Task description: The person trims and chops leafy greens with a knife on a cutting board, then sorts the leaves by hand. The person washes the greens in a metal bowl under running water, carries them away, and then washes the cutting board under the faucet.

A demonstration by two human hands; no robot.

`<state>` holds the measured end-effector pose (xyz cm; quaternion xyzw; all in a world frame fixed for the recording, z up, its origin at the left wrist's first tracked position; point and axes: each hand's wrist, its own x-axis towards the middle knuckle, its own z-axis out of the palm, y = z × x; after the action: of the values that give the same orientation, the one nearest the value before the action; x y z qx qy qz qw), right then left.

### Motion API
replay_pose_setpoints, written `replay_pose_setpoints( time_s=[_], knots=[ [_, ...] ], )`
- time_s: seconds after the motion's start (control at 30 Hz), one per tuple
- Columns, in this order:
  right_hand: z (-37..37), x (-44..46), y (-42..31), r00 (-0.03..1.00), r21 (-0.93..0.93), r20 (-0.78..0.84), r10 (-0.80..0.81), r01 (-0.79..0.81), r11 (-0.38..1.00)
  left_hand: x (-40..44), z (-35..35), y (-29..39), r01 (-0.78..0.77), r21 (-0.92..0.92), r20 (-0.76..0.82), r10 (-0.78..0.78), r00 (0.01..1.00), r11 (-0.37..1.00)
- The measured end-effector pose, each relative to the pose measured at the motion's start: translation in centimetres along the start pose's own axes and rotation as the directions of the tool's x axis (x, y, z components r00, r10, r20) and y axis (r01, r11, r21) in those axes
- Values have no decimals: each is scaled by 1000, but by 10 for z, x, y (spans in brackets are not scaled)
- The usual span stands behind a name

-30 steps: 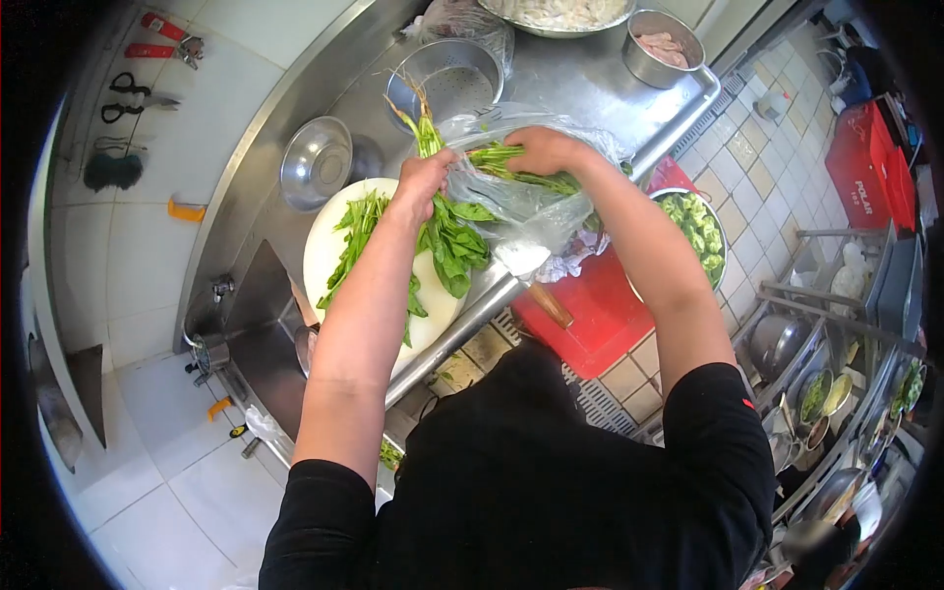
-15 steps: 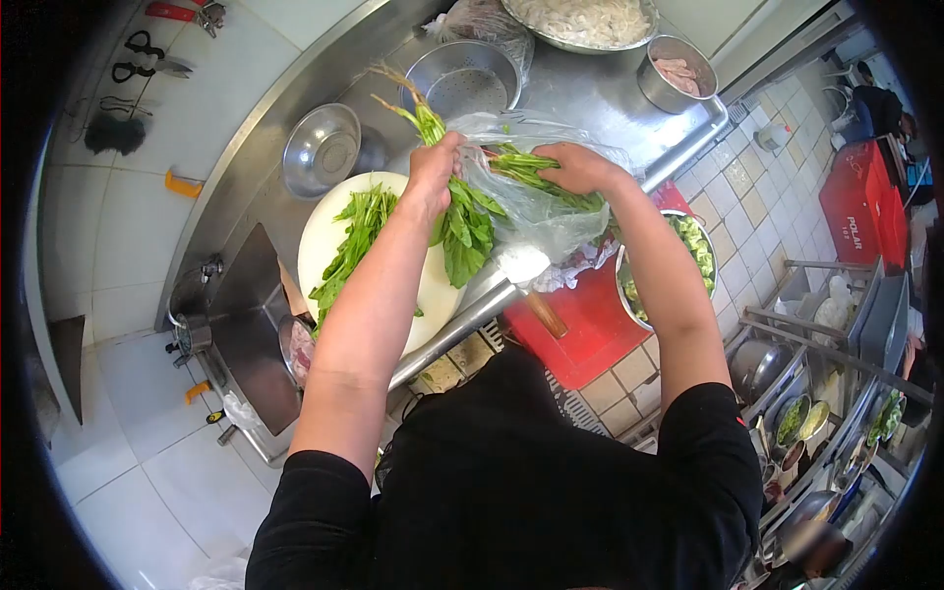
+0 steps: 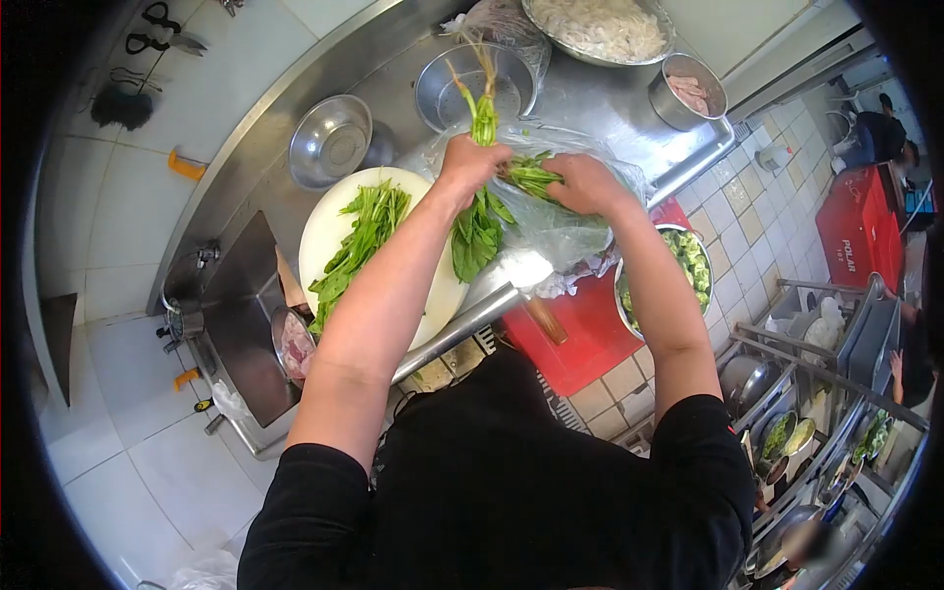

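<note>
My left hand [image 3: 472, 163] is closed around a bunch of leafy greens [image 3: 476, 236], whose pale roots point up and away while the leaves hang toward me. Close beside it, my right hand [image 3: 585, 185] grips a second bundle of green stems [image 3: 531, 175] over a clear plastic bag [image 3: 565, 236]. Part of that bundle is hidden by the fingers and the bag. Left of the hands, more greens [image 3: 366, 241] lie on a round white cutting board [image 3: 429, 315]. A knife's wooden handle [image 3: 547, 322] sticks out toward me beyond the counter edge.
Behind the hands stand a perforated metal pot [image 3: 433, 93], a metal bowl [image 3: 330, 143], a large bowl of pale strips [image 3: 615, 29] and a pot of meat [image 3: 688, 93]. A sink [image 3: 236, 295] is at left. Chopped green vegetables [image 3: 688, 265] fill a bowl at right.
My left hand has moved right, closer to my right hand, and its greens now stand more upright. My right hand has shifted slightly, still gripping its bundle. The view has turned a little.
</note>
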<state>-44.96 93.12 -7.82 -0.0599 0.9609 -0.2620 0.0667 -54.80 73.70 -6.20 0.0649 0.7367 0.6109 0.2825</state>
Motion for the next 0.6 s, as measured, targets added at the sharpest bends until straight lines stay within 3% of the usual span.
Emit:
replay_pose_setpoints(
  time_s=[0.07,0.2,0.27,0.3,0.37,0.5,0.57,0.6],
  knots=[
    [-1,-5,0,998,33,-50,-26,28,999,5,0,0,92,9,-236,-88,968,996],
    [3,-14,13,976,121,-216,23,3,993,5,-8,-2,161,2,-335,-151,930,987],
    [9,-16,18,969,142,-242,58,-23,990,0,-7,-3,34,153,-258,7,966,988],
    [8,-17,13,969,143,-242,58,-23,989,-3,-5,-2,34,154,-258,7,966,988],
    [6,-17,1,954,139,-299,6,38,990,-7,2,2,-86,202,-14,90,996,976],
    [10,-14,-7,967,-35,-249,-52,44,998,-4,6,8,0,286,16,-5,1000,958],
    [14,-17,-12,974,-245,-200,-103,52,968,-2,7,9,95,88,20,-97,995,992],
    [17,-18,-13,974,-245,-201,-101,49,968,-5,8,13,94,89,22,-96,995,992]
  ],
)
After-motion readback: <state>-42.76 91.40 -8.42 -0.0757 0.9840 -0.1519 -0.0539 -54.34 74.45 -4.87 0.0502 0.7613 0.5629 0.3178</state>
